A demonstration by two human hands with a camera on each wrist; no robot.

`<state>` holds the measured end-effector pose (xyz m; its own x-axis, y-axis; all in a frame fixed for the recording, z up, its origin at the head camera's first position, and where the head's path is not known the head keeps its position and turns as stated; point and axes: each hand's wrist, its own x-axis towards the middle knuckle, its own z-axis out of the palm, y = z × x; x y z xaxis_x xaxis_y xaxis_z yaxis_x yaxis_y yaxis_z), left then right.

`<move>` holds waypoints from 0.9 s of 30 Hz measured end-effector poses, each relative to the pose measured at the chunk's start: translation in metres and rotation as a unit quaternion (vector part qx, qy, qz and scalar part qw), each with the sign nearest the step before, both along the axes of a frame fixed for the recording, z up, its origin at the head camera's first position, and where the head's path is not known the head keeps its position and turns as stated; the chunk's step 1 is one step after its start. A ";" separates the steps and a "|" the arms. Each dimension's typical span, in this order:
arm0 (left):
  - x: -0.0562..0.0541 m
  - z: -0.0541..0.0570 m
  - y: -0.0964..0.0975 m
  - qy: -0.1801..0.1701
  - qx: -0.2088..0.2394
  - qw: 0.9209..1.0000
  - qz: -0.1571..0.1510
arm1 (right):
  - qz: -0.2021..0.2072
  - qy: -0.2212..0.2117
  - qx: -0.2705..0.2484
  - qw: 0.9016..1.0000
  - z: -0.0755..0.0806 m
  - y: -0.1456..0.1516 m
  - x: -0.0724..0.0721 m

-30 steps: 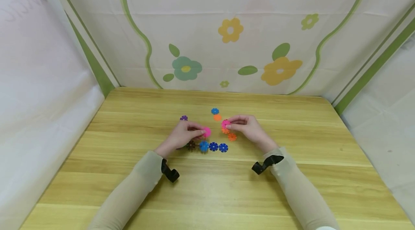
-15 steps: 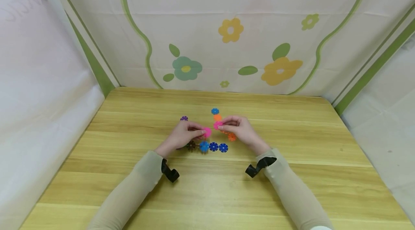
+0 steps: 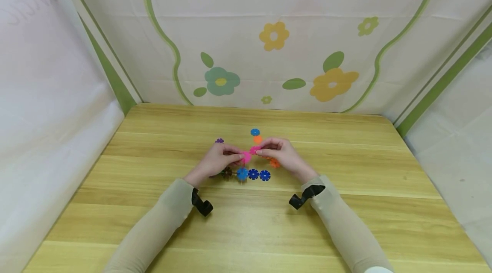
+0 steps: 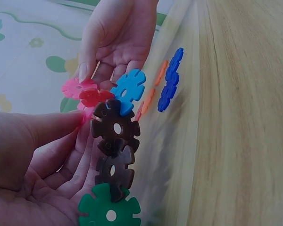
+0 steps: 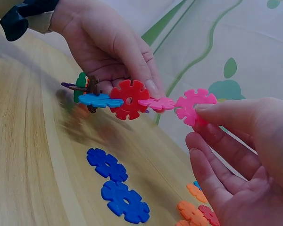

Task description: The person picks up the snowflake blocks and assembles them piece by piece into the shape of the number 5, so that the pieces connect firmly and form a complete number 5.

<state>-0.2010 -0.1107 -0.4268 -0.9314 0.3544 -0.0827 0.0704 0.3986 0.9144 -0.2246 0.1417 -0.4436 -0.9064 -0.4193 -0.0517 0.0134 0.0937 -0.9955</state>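
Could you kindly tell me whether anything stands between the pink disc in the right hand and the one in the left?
Nothing visible stands between them: the right hand holds one pink disc beside the other pink disc, pinched by the left hand; whether their edges touch is unclear.

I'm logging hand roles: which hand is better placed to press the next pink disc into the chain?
Probably the right hand: it pinches the outer pink disc beside the chain. The left hand pinches the chain's last pink disc, so it looks better suited to steadying.

Soft shadows fall across the bright table (image 3: 246, 230).
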 end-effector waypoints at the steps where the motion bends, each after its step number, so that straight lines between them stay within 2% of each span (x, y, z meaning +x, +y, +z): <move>1: 0.000 0.000 0.000 0.002 -0.001 1.000 0.000 | 0.002 -0.001 0.000 1.000 0.000 0.000 0.000; 4: 0.000 0.000 0.000 0.000 0.000 1.000 0.002 | 0.007 0.004 0.002 1.000 -0.001 -0.001 -0.001; 12: 0.000 0.001 0.002 -0.019 0.015 1.000 0.006 | 0.019 0.053 0.040 0.998 -0.008 -0.001 -0.005; 20: 0.000 -0.001 0.003 -0.042 0.024 0.999 0.004 | 0.056 0.108 0.049 0.991 -0.008 0.000 -0.008; 27: 0.000 -0.001 0.004 -0.054 0.040 0.998 0.006 | 0.068 0.128 0.059 0.988 -0.008 0.000 -0.010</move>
<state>-0.2008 -0.1071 -0.4275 -0.9227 0.3531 -0.1548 -0.0346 0.3239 0.9455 -0.2344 0.1414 -0.4519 -0.8320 -0.5424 0.1164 -0.2583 0.1932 -0.9466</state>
